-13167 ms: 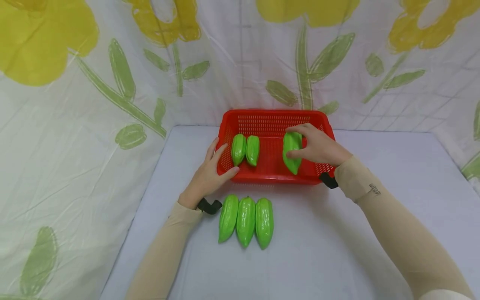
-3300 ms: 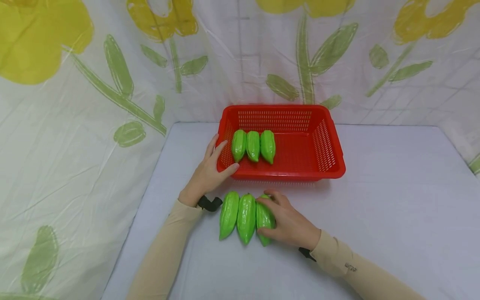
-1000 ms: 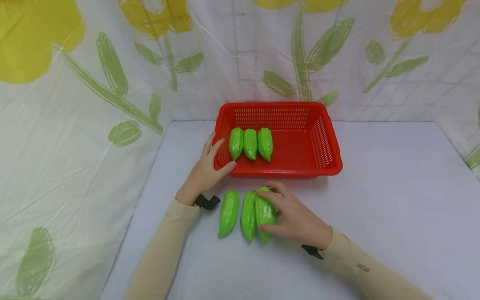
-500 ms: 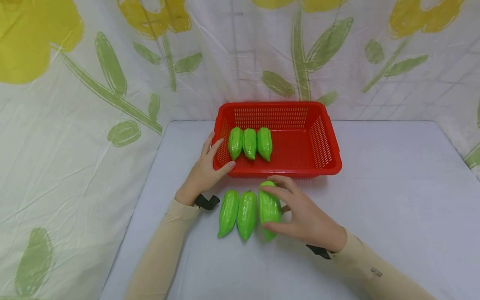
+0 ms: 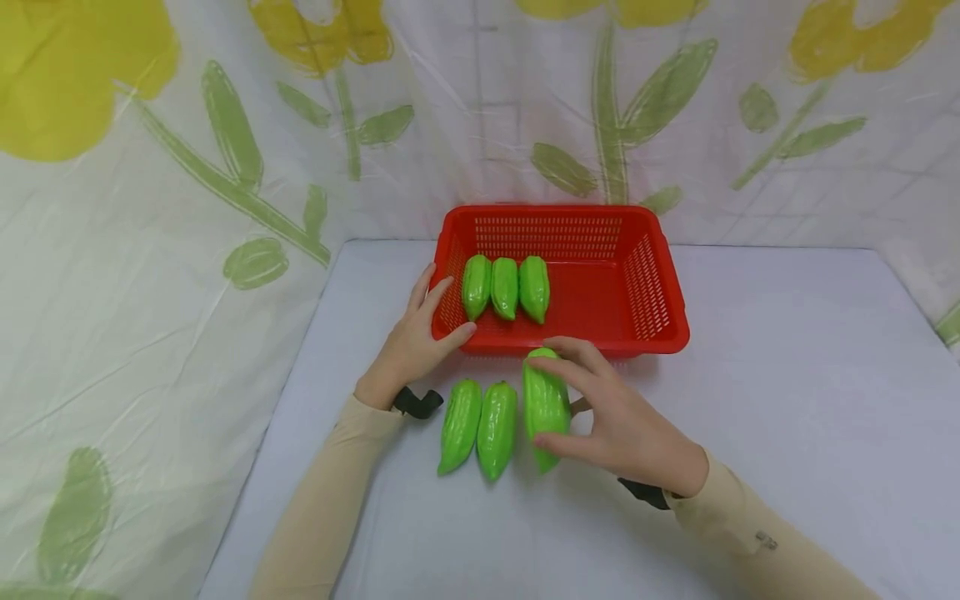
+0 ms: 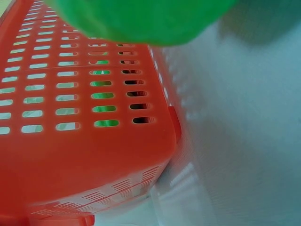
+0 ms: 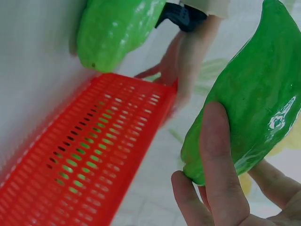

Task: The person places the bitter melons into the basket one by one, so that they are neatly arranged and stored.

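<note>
My right hand (image 5: 630,425) holds a bright green, ridged, pointed fruit (image 5: 546,404) between thumb and fingers, just in front of the red basket (image 5: 510,343). In the right wrist view, fingers wrap the blunt end of this glossy fruit (image 7: 258,89), whose tip points up. Fingers spread, my left hand (image 5: 408,350) rests against the basket's left front corner. Inside, three like fruits (image 5: 505,289) lie side by side at the left. Two more, a left one (image 5: 460,427) and a right one (image 5: 497,431), lie on the table before the basket.
The basket's slotted wall (image 6: 84,155) fills much of the left wrist view, with a blurred green shape (image 6: 150,19) above it. A white cloth (image 5: 787,358) covers the table. Behind hangs a flower-print curtain (image 5: 480,125).
Over the last second the right hand has lifted its fruit from the row and brought it closer to the basket. Earlier, that hand set a third fruit in the basket. The left hand stays put.
</note>
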### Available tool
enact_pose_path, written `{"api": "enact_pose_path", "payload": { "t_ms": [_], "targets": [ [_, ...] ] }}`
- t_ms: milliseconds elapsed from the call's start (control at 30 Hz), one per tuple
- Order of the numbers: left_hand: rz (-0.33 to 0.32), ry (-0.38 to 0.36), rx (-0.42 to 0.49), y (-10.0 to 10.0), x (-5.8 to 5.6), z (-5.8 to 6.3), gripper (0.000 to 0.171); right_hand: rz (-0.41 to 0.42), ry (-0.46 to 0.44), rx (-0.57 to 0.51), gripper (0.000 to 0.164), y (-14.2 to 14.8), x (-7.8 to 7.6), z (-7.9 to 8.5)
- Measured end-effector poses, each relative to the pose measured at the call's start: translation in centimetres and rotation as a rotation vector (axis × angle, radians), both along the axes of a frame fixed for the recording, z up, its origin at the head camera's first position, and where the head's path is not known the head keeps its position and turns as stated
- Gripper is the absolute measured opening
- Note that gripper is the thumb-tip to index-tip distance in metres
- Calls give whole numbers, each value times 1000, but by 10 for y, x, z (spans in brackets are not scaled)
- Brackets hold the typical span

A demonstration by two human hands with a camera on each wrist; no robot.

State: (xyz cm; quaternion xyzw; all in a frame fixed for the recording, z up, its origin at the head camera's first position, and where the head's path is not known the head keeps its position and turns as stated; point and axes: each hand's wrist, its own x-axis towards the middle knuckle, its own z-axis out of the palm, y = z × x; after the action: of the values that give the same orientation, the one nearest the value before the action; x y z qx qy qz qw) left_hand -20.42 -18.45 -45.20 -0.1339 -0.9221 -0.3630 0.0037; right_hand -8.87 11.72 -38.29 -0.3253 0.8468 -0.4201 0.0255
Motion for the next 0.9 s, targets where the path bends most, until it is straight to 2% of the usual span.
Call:
{"api": "enact_pose_path", "payload": {
  "t_ms": [367,900],
  "targets": [
    [4,-2,1,0,-1,-2,89,18,86,5,76,2,-20,18],
    [5,-7,4,0,0,0,88,-16,1,151,72,5,-70,43]
  ]
}}
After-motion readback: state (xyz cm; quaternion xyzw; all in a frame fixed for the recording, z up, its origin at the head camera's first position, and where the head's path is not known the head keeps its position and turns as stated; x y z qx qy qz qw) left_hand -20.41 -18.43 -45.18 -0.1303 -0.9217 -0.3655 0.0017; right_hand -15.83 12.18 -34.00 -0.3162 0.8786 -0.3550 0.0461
